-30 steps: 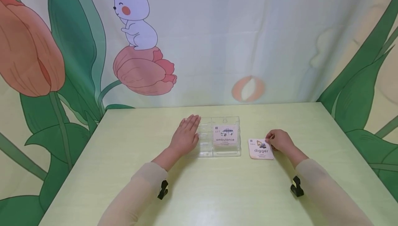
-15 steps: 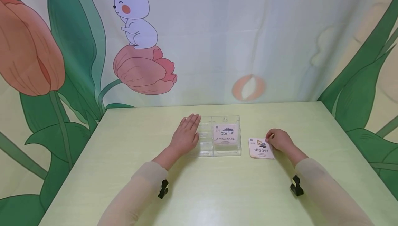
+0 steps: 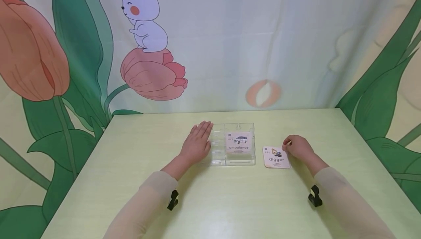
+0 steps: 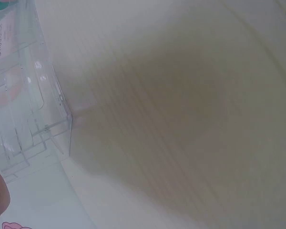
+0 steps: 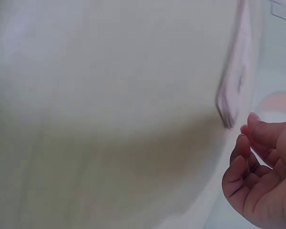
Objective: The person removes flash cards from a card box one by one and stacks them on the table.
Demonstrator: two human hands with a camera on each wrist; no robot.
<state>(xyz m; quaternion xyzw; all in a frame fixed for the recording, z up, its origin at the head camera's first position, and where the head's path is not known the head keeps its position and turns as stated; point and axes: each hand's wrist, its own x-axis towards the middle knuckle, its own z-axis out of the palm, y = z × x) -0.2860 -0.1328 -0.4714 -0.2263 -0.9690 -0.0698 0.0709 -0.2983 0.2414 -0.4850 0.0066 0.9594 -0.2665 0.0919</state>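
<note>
A clear plastic tray (image 3: 239, 162) with compartments lies on the table. My left hand (image 3: 196, 144) rests over its left part with straight fingers, hiding that side. An "ambulance" picture card (image 3: 238, 143) sits in the tray's right compartment. Right of the tray lies a small stack of cards topped by a "digger" card (image 3: 276, 158). My right hand (image 3: 298, 147) has curled fingers, thumb against index finger, at the stack's upper right corner. In the right wrist view the fingertips (image 5: 252, 118) look slightly apart from the stack (image 5: 236, 90); whether they pinch a card cannot be made out.
The pale table (image 3: 230, 202) ends at a curtain (image 3: 210, 49) printed with a rabbit, tulips and leaves. Beige sleeves (image 3: 144, 198) with black wrist clips (image 3: 172, 200) reach in from the front.
My right hand and its fingertips have shifted very slightly right at the digger card's corner. My left hand stays on the tray.
</note>
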